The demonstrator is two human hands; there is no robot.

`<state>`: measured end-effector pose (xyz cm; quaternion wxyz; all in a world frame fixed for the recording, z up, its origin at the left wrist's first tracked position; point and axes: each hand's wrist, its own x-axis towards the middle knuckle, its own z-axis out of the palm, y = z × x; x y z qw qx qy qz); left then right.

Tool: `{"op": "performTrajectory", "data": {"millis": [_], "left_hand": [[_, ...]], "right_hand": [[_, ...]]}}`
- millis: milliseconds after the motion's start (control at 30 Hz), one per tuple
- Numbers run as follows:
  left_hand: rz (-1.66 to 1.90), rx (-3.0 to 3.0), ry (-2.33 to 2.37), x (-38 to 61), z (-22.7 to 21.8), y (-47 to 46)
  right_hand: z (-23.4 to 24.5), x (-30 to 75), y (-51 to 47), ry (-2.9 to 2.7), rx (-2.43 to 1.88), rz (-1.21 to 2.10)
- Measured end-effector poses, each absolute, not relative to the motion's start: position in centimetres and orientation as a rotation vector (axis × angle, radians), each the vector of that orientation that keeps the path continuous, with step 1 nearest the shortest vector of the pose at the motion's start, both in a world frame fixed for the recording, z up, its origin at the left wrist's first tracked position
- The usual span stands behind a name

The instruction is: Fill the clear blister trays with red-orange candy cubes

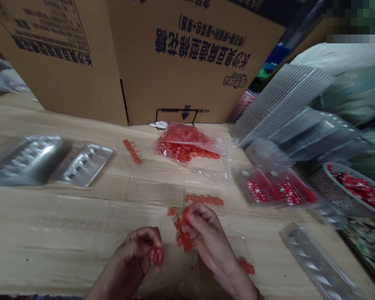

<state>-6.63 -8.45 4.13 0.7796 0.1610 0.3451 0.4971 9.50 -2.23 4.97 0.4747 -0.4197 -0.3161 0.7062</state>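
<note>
My left hand (143, 248) is curled near the table's front edge, its fingertips pinched on a few small red cubes (158, 255). My right hand (203, 233) is beside it, fingers closed on a cluster of the same red cubes (183, 235). A short row of red cubes (204, 200) lies on the table just beyond my right hand. One loose cube (171, 211) lies above my hands, and another red piece (246, 266) sits by my right wrist. Farther back is an open clear bag of red cubes (184, 146).
Cardboard boxes (187, 62) wall off the back. Clear plastic trays (81, 164) lie left, a stack of them (281, 108) right. A filled tray of red cubes (275, 189), a white basket (340, 196) and another cube row (131, 151) are nearby.
</note>
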Motion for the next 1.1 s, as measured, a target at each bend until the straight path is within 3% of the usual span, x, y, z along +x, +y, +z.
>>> {"op": "performTrajectory", "data": {"millis": [533,633,800,1100], "left_hand": [[1.130,0.684,1.157,-5.7,4.6,-6.6],[1.162,0.650,1.234,-6.4,4.1,-7.1],[1.172,0.434,1.363,-8.4,3.7,-7.9],[1.151,0.529,1.370,-8.7,5.5,-7.1]], "right_hand": [[3.8,8.9,-3.5,-1.231,-0.973,1.736],[3.7,9.2,-0.7,-1.522,-1.009,1.533],[2.5,8.4,6.2,-2.263,-0.909,0.849],[1.9,7.6,6.7,-2.429,-0.895,0.747]]}}
